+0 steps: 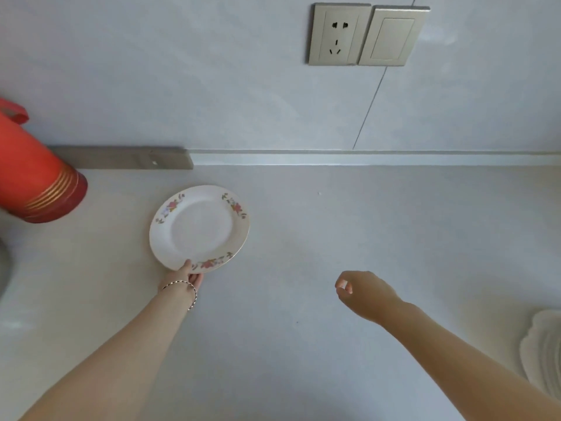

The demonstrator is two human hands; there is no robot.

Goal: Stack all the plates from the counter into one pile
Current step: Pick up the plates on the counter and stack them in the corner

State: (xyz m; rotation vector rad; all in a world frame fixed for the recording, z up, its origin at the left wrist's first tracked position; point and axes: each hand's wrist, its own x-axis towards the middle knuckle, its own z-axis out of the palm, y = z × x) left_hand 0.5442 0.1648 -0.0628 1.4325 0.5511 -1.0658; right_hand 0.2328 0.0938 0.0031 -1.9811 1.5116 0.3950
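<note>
A round, glossy white plate (198, 227) with flower sprays and a thin gold rim lies at the back left of a smooth pale counter (303, 238). The left hand (182, 276), wearing a beaded bracelet (185, 285), pinches the plate's near edge, thumb on top and the other fingers hidden beneath. The right hand (361, 291) hovers well apart, fingers loosely curled and holding nothing. A white scalloped pile (543, 354) is cut off at the right edge. A red, gold-banded flask (36, 177) is cut off at the left.

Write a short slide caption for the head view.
Left hand grips the floral plate by its near rim; right hand hovers empty.
</note>
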